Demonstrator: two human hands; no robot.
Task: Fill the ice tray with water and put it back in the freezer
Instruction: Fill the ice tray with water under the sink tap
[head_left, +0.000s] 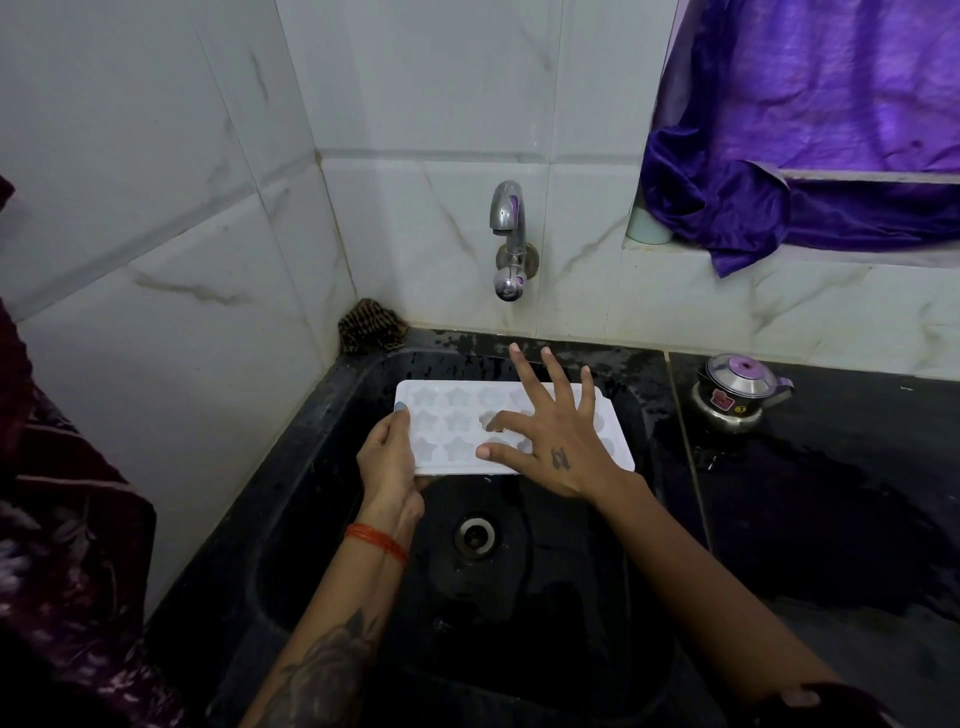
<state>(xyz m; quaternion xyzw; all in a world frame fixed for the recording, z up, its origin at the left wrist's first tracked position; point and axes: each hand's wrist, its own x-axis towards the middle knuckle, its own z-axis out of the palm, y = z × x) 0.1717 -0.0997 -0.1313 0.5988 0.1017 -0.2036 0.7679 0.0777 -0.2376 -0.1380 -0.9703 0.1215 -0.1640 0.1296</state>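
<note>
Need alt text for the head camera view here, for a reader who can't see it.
A person's left hand holds a white ice tray with star-shaped cups over a black sink, while the right hand is spread open above the tray. A metal tap on the tiled wall behind shows no running water.

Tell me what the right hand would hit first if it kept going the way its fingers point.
The right hand, spread above the ice tray, points toward the back wall. Going straight on, it would probably meet the tap or the tiled wall beside it; depth is unclear, so height could decide which.
</note>
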